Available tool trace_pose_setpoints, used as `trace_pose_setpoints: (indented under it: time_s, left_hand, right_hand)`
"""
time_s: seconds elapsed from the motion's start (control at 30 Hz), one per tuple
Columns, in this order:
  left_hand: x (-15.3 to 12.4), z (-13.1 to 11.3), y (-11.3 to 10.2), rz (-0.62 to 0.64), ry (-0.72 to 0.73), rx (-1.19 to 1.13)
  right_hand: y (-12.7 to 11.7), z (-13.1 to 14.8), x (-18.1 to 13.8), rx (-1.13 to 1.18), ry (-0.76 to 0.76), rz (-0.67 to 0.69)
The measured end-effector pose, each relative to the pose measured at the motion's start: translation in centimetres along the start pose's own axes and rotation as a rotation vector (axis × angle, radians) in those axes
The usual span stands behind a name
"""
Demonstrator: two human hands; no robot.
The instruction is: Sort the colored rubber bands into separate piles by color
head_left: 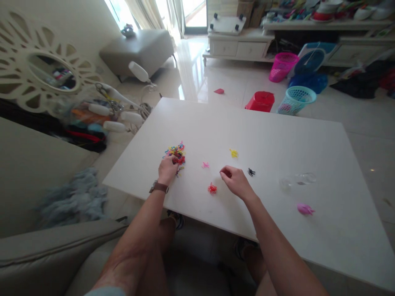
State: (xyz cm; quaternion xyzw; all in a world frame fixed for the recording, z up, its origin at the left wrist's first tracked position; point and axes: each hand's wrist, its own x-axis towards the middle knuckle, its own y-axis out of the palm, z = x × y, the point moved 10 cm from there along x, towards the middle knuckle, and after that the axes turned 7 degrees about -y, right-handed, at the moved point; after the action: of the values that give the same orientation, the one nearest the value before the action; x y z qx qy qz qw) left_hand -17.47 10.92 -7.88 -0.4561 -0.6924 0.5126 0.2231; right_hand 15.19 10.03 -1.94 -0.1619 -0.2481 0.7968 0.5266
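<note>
A mixed pile of small coloured elastic bands (176,153) lies on the white table (277,135). My left hand (167,169), with a brown watch at the wrist, rests at the pile's near edge, fingers curled on the bands. My right hand (235,181) sits near the table's middle with fingers pinched together; what they hold is too small to see. Around it lie small sorted clusters: red (212,188), pink (205,165), yellow (233,153) and black (251,172).
A clear plastic bag (298,180) and a purple cluster (305,209) lie on the table's right side. On the floor beyond stand a red bin (261,101), a teal basket (296,100) and a pink basket (282,66). A sofa (37,246) is at my left.
</note>
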Motion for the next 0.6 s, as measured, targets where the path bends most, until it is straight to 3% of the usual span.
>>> trace_pose_setpoints:
  time_s: [0.3, 0.6]
  left_hand:
    - [0.9, 1.5, -3.4, -0.059, -0.091, -0.123]
    - [0.6, 0.9, -3.6, -0.040, -0.063, -0.094]
  right_hand:
    - [0.6, -0.2, 0.1, -0.024, -0.018, 0.028]
    - [0.6, -0.2, -0.1, -0.028, -0.029, 0.046]
